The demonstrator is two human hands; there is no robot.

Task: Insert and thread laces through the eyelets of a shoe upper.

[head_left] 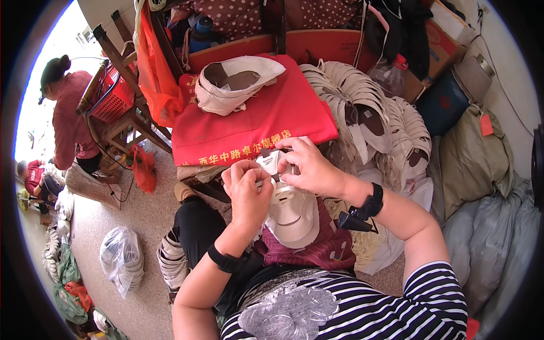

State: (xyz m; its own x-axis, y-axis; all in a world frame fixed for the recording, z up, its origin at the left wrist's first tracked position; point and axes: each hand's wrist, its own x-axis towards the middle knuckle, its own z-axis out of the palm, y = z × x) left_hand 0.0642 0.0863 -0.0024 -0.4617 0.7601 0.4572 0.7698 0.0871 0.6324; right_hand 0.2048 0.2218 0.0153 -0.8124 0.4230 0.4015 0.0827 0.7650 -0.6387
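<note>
A cream-white shoe upper [293, 220] rests on my lap over a maroon cloth [334, 249], toe pointing toward my body. My left hand [247, 190] is closed, thumb and fingertips pinching at the left side of the upper's opening. On the opposite side, my right hand [309, 165] grips the upper by its edge beside the tongue [271, 162], fingers bent. Any lace between the fingertips is too small to make out. Beyond both hands, another white upper [235, 85] with a dark lining lies on a red cloth [255, 127] spread over a small table.
Stacked white uppers [357, 107] stand right of the table. A bagged bundle [122, 260] and another stack [171, 258] sit on the floor at left. A person [73, 113] is beside a red basket [113, 96] at far left. Filled sacks [481, 164] line the right wall.
</note>
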